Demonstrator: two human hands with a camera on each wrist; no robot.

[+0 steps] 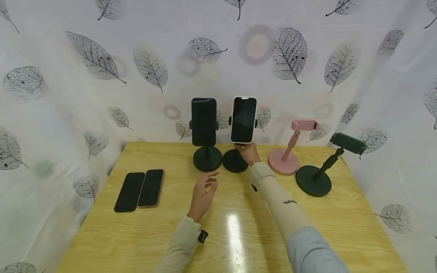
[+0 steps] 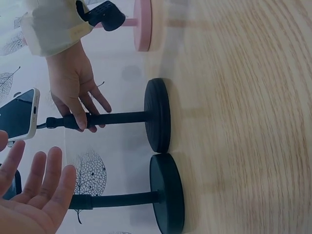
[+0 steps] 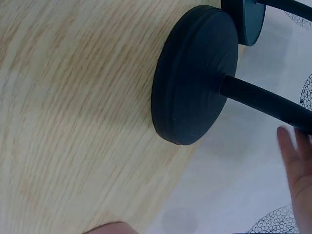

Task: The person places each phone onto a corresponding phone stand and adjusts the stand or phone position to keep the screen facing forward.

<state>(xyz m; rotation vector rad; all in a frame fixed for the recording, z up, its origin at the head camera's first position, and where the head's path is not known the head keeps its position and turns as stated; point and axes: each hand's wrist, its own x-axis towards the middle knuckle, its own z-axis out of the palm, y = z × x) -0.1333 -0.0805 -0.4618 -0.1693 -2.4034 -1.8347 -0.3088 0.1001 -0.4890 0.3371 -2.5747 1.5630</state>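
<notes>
My right hand (image 1: 250,153) grips the upper stem of a black phone stand (image 1: 235,162), its thumb and fingers about the stem. Upright in that stand's clamp is a phone in a white case (image 1: 244,120), its screen dark. My left hand (image 1: 202,194) hovers over the table, fingers loosely bent and holding nothing. Beyond it stands a dark green phone stand (image 1: 207,160) carrying a black phone (image 1: 204,123). In the left wrist view the two bases, black (image 2: 158,115) and green (image 2: 168,195), almost touch. Only some fingers (image 3: 288,153) of the right hand show in the right wrist view.
Two dark-screened phones, one black (image 1: 129,192) and one pink-edged (image 1: 151,188), lie side by side at the table's left. To the right stand a pink phone stand (image 1: 284,162) and another dark green stand (image 1: 314,181), both without phones. A leaf-patterned curtain (image 1: 218,76) surrounds the table.
</notes>
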